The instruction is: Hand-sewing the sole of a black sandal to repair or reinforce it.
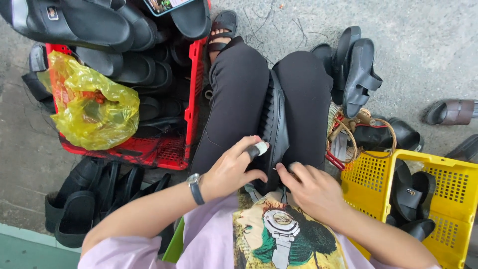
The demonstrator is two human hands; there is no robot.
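A black sandal (275, 127) lies sole-up between my knees, wedged between my black-trousered legs. My left hand (230, 168), with a wristwatch and a white tape wrap on one fingertip, grips the sandal's near left edge. My right hand (308, 187) pinches the sandal's near end from the right, fingers curled; a thin pale thing shows between the fingers, too small to tell.
A red crate (191, 99) at left holds black sandals and a yellow plastic bag (92, 107). More black sandals lie on the floor at lower left (89, 197) and upper right (356, 69). A yellow basket (448, 194) with sandals stands at right, next to coiled cords (348, 134).
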